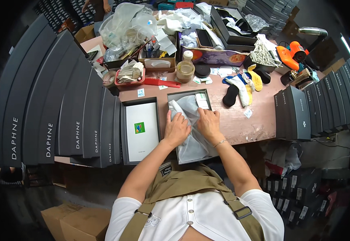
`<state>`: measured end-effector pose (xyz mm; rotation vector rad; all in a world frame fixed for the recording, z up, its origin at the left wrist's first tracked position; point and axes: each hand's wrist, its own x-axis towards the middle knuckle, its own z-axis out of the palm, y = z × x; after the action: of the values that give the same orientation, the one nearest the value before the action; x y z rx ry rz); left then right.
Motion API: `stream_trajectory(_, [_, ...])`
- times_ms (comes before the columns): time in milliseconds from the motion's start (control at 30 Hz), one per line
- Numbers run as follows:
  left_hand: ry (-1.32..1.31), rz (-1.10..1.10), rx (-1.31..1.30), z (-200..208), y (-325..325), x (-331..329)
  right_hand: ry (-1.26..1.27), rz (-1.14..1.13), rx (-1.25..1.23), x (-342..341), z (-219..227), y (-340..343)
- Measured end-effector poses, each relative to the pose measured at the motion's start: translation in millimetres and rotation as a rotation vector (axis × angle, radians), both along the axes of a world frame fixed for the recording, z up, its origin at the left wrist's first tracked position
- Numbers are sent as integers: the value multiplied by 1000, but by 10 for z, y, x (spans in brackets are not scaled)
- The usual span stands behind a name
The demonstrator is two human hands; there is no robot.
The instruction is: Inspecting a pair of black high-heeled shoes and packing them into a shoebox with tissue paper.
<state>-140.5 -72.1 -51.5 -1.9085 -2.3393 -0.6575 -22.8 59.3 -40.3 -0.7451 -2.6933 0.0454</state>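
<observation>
White tissue paper (195, 145), thin and slightly see-through, lies creased inside an open dark grey box (187, 93), with a paler rolled fold along the upper left. Whatever it may wrap is hidden. The box sits at the near edge of the pink table (231, 132), right before the person's body, and small white packets (202, 101) lie in its far right corner.

The left hand (177, 129) rests on the paper with its fingers a little apart. The right hand (209, 123) has its fingers bent and close together, tips down at the paper near the packets. I cannot tell whether either hand is pinching it. Both hands hide part of the paper.

Just left stands a shallow dark tray (125, 136) holding a white sheet (140, 141) with a green sticker (139, 127). Tall rows of grey boxes hem in the space on the left (68, 96) and right (289, 114). Beyond the open box are a red comb (162, 82), a jar (185, 71) with a white cap, a black sponge (230, 95) and crumpled plastic bags (128, 28).
</observation>
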Motion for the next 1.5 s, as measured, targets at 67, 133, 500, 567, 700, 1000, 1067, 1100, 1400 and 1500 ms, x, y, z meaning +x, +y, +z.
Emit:
stream_trajectory(67, [-65,18,49,0,-12,-13,37,-7,-125,9,167,-19])
stream_trajectory(133, [-67,16,71,-29,-15,-7,-5,-30,-295,48,345,39])
stream_trajectory(500, [-701,15,399,274,-293,210,498,45,-1333,371,582,435])
stream_trajectory(567, [-1650,59,518,349,-574,563,567,43,-1316,328,518,120])
stream_trajectory(700, [-2161,92,497,501,-771,781,817,5,-1054,195,780,-766])
stream_trajectory(1000, [-1545,79,491,130,-953,624,496,841,-804,214,1495,-1144])
stream_trajectory(1067, [-2156,4,729,528,-877,460,642,543,-777,275,1531,-954])
stream_trajectory(1100, [-2146,18,673,521,-925,436,732,364,-753,233,1621,-866])
stream_trajectory(1400, [-1470,206,495,61,-1352,91,-34,824,-529,409,966,-1422])
stream_trajectory(1500, [-1784,207,438,74,-1581,-163,-819,625,-581,470,1084,-957])
